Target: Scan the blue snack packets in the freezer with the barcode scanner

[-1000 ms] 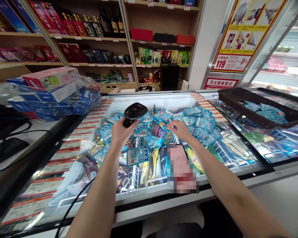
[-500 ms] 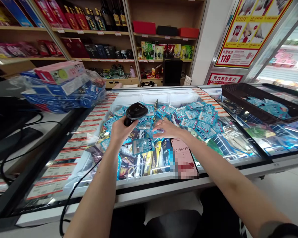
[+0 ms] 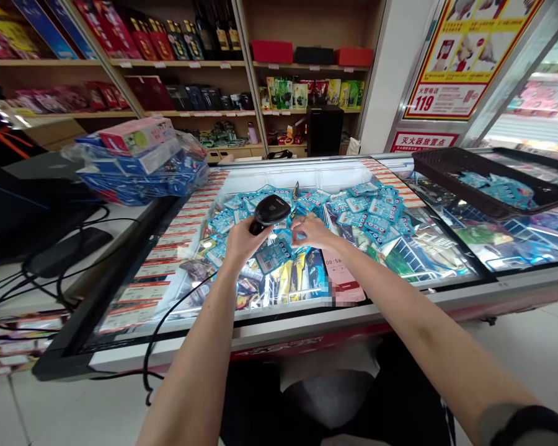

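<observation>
My left hand (image 3: 240, 243) is wrapped round the handle of a black barcode scanner (image 3: 272, 209), whose head points away from me above the glass. Close to its right, my right hand (image 3: 315, 231) has its fingers curled in a pinch at the edge of a flat blue packet (image 3: 273, 255). Part of that packet's edge is hidden by the fingers. More blue packets (image 3: 223, 221) lie loosely spread on the glass to the left and behind. Another pile of blue packets (image 3: 385, 209) lies to the right. Below my right wrist a phone (image 3: 344, 277) shows a running timer.
Under the glass freezer lid (image 3: 199, 272) are wrapped ices in wire baskets. A dark basket (image 3: 486, 204) with blue packets stands right. Plastic-wrapped boxes (image 3: 139, 167) stand left, beside cables (image 3: 60, 266). The scanner cord (image 3: 160, 322) hangs over the front edge. Stocked shelves (image 3: 190, 62) stand behind.
The view has shifted slightly. My right fingers have closed at the packet's edge, and that packet now lies turned and nearer the hand. The scanner stays in my left hand.
</observation>
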Action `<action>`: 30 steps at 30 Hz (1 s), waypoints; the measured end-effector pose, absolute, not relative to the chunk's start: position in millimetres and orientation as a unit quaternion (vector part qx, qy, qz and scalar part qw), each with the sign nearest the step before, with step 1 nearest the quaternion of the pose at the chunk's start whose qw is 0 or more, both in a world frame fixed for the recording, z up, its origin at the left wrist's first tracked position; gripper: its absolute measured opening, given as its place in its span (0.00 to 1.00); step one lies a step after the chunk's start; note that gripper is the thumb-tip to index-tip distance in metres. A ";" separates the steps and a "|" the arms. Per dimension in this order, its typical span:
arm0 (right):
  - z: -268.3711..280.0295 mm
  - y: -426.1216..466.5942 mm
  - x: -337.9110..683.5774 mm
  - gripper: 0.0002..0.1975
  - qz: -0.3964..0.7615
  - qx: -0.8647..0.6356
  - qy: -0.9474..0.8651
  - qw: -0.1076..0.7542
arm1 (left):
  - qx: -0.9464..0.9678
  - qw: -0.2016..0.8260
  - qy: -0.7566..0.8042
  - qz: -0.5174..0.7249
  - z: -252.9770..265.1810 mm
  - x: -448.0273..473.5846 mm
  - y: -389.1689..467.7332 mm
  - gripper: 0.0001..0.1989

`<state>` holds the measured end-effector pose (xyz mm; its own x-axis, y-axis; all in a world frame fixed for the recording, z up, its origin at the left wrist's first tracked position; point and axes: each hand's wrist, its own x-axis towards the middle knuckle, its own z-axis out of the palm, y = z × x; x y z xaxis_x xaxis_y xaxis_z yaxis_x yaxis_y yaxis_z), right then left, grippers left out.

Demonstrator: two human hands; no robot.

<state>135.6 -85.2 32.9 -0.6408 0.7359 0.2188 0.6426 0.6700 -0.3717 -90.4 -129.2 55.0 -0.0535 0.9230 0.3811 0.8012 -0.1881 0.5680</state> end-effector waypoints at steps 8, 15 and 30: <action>37.4 -91.5 130.9 0.25 0.140 -0.370 -0.902 0.172 | 0.679 0.087 0.632 0.363 55.0 -95.3 -128.9 0.26; 31.9 -91.6 128.5 0.31 0.114 -0.376 -0.905 0.164 | 0.679 0.096 0.633 0.359 53.3 -96.6 -128.9 0.26; 16.8 -60.1 191.6 0.13 0.231 -0.556 -0.720 0.344 | 0.691 0.141 0.625 0.336 60.7 -78.0 -126.7 0.25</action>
<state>191.6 -60.1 16.8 -0.1446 0.9601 0.2394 0.6418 0.2752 -0.7158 -78.0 -126.7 60.7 -0.0060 0.9576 0.2880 0.7681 -0.1800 0.6145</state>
